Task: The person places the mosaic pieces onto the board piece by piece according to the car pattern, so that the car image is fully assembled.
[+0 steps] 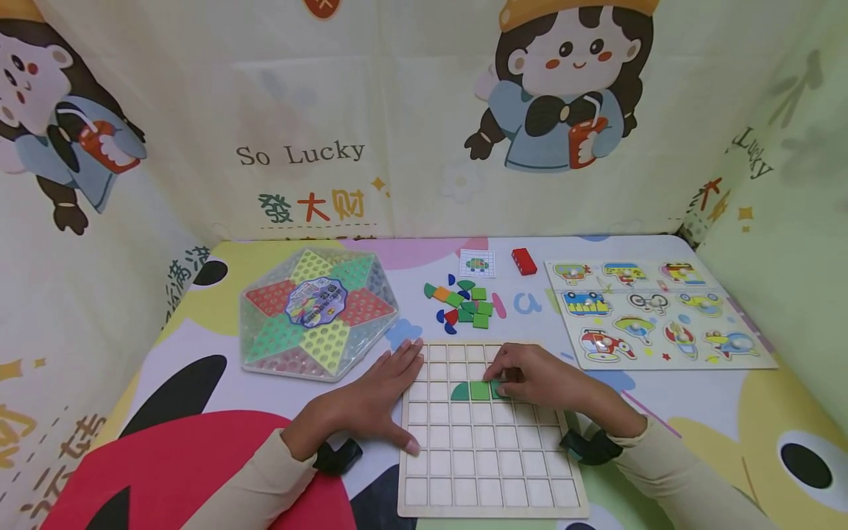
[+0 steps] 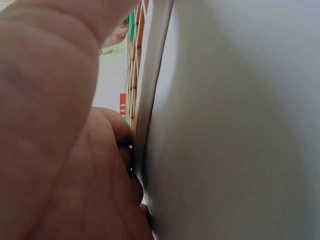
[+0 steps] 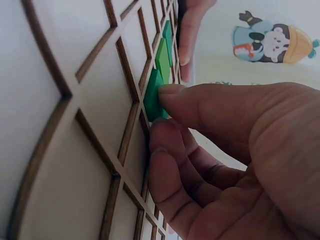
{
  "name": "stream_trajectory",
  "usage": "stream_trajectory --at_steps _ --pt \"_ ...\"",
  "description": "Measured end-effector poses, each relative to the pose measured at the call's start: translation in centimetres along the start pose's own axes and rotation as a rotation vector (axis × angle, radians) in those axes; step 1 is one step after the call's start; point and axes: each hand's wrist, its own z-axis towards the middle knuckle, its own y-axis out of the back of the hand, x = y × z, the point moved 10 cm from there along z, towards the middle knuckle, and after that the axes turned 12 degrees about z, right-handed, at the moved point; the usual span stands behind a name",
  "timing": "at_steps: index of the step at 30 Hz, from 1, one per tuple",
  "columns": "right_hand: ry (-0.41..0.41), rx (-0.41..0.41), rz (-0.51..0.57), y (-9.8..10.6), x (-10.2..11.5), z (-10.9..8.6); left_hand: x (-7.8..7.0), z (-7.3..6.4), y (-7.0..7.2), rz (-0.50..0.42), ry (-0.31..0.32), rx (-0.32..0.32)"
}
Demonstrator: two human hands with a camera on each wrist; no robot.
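A wooden grid board (image 1: 480,466) lies in front of me, with square cells. In one of its upper rows sit a dark green quarter-round piece (image 1: 460,392) and a lighter green square (image 1: 480,391), side by side. My right hand (image 1: 539,375) pinches another dark green piece (image 3: 153,97) between thumb and fingertips, at the cell right of the square; the fingers partly cover it. Along the board's left edge rests my left hand (image 1: 371,397), fingers stretched forward and thumb spread on the edge. In the left wrist view the palm faces the board's side.
Beyond the board lie several loose pieces (image 1: 466,305) in green, blue, red and orange. A pattern card (image 1: 477,263) and a red block (image 1: 524,261) are behind them. A hexagonal checkers board (image 1: 318,313) stands left, a vehicle puzzle board (image 1: 652,316) right.
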Motion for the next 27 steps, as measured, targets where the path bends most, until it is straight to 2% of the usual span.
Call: stream_trajectory --at_steps 6,13,21,27 --pt "0.017 0.002 -0.022 -0.1 0.2 0.0 0.0 0.0 0.0 0.001 -0.008 -0.007" --pt "0.009 -0.010 0.002 0.4 0.1 -0.2 0.0 0.0 -0.1 0.004 -0.010 -0.010" --pt "-0.019 -0.087 0.015 1.7 -0.5 0.2 0.0 0.0 0.0 0.002 -0.008 -0.003" --pt "-0.013 -0.110 0.029 2.4 -0.9 0.7 0.1 0.1 -0.1 0.006 0.001 0.002"
